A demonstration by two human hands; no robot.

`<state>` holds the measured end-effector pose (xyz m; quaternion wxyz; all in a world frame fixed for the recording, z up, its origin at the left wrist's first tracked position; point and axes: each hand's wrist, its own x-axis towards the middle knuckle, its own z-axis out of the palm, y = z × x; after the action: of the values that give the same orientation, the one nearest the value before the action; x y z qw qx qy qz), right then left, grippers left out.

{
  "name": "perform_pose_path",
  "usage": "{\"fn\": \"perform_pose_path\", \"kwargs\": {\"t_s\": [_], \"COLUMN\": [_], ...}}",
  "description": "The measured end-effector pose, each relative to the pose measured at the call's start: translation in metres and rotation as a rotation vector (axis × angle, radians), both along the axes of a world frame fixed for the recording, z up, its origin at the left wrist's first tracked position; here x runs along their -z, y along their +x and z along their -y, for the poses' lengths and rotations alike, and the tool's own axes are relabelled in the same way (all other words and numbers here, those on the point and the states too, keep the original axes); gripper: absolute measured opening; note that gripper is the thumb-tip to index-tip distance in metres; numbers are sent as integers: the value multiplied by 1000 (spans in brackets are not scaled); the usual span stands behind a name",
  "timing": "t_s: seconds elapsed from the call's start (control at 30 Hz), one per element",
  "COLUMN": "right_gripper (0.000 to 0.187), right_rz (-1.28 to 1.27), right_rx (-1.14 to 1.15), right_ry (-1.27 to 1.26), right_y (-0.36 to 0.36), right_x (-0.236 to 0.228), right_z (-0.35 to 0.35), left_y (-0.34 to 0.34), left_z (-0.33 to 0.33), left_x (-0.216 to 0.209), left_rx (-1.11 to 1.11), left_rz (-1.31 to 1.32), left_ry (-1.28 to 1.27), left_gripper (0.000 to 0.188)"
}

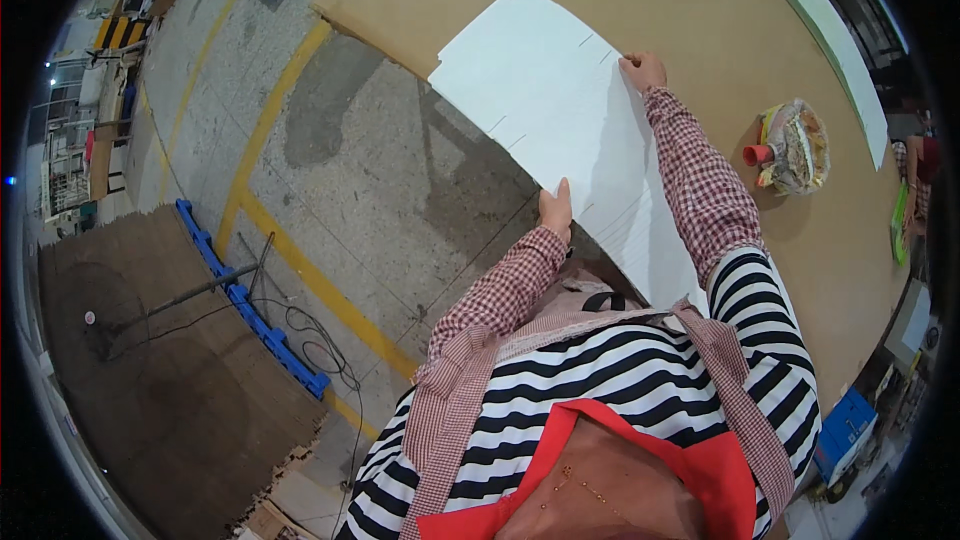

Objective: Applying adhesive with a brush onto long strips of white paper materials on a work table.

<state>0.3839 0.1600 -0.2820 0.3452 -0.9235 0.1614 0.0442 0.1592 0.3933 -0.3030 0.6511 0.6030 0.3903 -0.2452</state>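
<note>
White die-cut cardboard sheets [560, 130], flat, stacked, lie on the near-left part of the brown desk [700, 0], overhanging its left edge above the concrete floor [390, 170]. Stack edges show as fine lines along its near-right side. Notches and slits cut into the far and left edges of the top sheet.

Left hand [556, 212] pinches the near-left edge of the stack, thumb on top, fingers hidden under the sheet; closed on the cardboard. Right hand [643, 70] rests on the far-right edge of the top sheet, fingers curled over that edge; it grips or presses there, cannot tell which. Hands are well apart, one at each end of the sheet's long side. Both forearms wear red checked sleeves.

Right of the right hand: open brown desk surface, bare up to a crumpled plastic-wrapped bundle with a red cap [792, 148], well apart from the stack. Beyond the right hand the desk runs on bare to its far edge, where a pale green-white strip [830, 30] lies along it.

Left of the left hand: open floor with a yellow painted line [270, 120], then a blue rail [250, 305], a black cable [320, 340] and a dark brown stack of board [140, 360], all well below and apart from the hands.
</note>
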Motion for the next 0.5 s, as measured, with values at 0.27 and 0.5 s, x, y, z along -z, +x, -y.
{"fn": "perform_pose_path", "kwargs": {"t_s": [0.27,0.5], "right_gripper": [37,46], "right_rz": [83,27], "right_rx": [-84,-153], "right_ry": [-193,-268], "right_y": [-9,18], "right_x": [-1,-11], "right_z": [2,-5], "left_y": [0,-7], "left_z": [6,13], "left_x": [-47,-53], "left_rx": [143,96], "left_rz": [-37,164], "left_ry": [73,77], "left_gripper": [73,59]}}
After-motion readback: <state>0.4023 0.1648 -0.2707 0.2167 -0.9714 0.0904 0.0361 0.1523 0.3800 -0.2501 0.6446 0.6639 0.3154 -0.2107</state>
